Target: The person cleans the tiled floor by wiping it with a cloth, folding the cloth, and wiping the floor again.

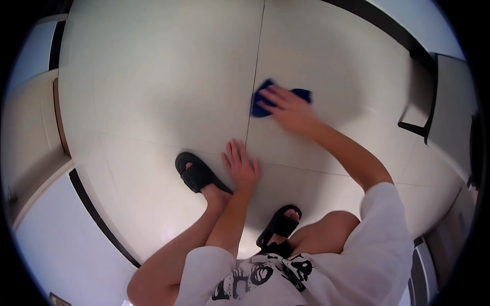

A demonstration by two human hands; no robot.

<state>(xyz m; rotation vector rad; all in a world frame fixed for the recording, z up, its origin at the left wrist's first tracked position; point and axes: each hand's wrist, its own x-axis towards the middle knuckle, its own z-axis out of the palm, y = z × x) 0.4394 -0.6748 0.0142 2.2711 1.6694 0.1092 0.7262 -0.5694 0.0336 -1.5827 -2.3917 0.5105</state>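
A dark blue cloth [259, 108] lies bunched on the pale tiled floor. My right hand [291, 109] rests over it, fingers stretched out and spread across the cloth, slightly blurred. Part of the cloth is hidden under this hand. My left hand [240, 168] is pressed flat on the floor with its fingers apart, holding nothing. It is beside a black slide sandal [196, 173] on my left foot. Another black slide sandal [279, 224] is on my right foot, below and between my arms.
Pale floor tiles [153, 76] with thin dark joints spread ahead. White cabinet or door panels with dark base strips [102, 219] border the left. At the right stands a grey piece of furniture [451, 107] with a dark frame. A dark skirting [388, 23] runs along the far right wall.
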